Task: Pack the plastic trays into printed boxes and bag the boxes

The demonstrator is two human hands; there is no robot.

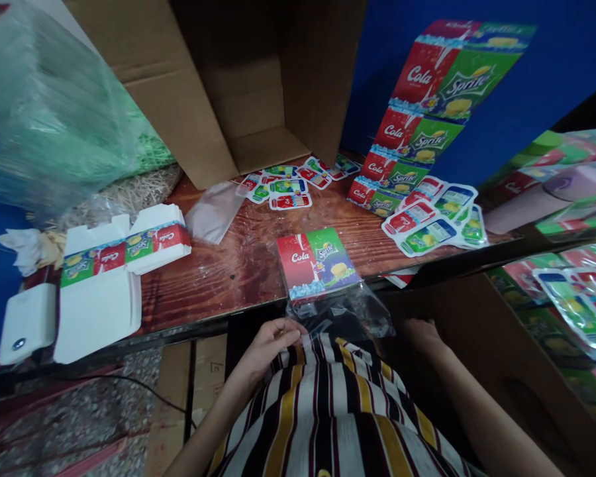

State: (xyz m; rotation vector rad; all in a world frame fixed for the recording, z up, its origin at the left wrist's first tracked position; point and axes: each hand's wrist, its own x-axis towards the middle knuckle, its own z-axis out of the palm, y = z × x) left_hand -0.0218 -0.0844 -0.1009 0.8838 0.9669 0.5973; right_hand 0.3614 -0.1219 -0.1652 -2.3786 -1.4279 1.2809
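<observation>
A red and green Cola/Sprite box lies at the table's front edge. Its lower end is in a clear plastic bag that hangs over the edge toward my striped shirt. My left hand is closed, with thumb and fingertips pinching the bag's near left edge. Below the table edge, to the right of the bag, my right hand is in shadow. Its fingers are dark and partly hidden, so I cannot make out what they touch. Several bottle-shaped packets lie on the table nearest that side.
A tall stack of Cola/Sprite boxes stands at the back right. Behind the table's middle opens a cardboard carton, with more packets before it. Flat unfolded boxes and a white device are on the left.
</observation>
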